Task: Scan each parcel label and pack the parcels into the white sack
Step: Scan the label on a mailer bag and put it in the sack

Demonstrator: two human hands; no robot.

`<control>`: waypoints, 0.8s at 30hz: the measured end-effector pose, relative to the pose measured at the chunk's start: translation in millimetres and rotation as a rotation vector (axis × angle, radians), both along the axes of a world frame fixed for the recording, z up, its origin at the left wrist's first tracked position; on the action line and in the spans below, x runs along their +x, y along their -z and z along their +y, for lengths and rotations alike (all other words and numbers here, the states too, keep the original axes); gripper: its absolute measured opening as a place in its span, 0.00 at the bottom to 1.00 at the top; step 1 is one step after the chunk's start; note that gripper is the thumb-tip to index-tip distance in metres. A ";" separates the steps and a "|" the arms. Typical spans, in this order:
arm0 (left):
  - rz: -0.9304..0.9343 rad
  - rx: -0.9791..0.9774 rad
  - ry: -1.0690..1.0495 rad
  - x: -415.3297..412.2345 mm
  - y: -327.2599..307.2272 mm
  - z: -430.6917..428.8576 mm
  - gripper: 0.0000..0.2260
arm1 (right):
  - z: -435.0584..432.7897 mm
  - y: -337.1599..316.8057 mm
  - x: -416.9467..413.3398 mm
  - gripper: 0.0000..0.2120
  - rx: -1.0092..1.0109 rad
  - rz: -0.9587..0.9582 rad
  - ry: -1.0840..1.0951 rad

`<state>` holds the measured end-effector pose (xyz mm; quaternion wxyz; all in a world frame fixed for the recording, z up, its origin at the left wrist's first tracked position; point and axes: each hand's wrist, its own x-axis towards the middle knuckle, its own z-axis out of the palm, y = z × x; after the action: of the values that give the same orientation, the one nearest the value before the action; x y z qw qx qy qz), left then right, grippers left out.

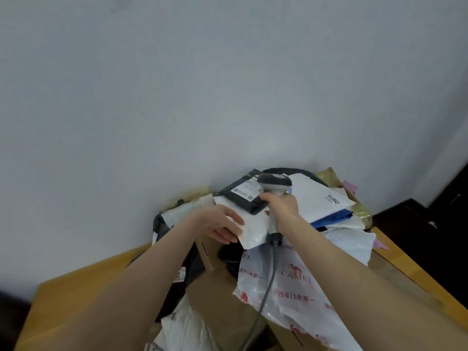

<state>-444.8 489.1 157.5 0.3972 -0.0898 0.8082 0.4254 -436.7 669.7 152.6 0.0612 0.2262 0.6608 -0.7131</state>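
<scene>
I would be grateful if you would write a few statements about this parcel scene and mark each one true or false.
1. The right hand grips a grey barcode scanner. True.
2. The left hand is idle and holds nothing. False: it holds a white mailer by its edge.
3. The barcode scanner is cordless. False: a grey cable runs down from its handle.
4. A CAMEL bag lies on the pile below the hands. True.
</scene>
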 end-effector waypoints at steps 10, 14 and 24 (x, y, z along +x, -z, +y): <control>0.680 -0.342 -0.163 -47.1 28.6 4.8 0.29 | 3.6 33.9 17.5 0.08 -0.088 -0.159 -0.084; 0.655 -0.391 -0.158 -55.7 46.0 26.0 0.27 | 8.6 42.2 14.3 0.08 -0.114 -0.162 -0.072; 0.378 0.181 -0.619 -12.0 20.0 -5.7 0.08 | -2.6 18.1 25.5 0.11 -0.085 -0.104 -0.104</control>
<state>-456.8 483.4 137.5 0.0998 -0.2143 0.7612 0.6040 -411.2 667.1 134.5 0.1419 0.2256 0.6365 -0.7237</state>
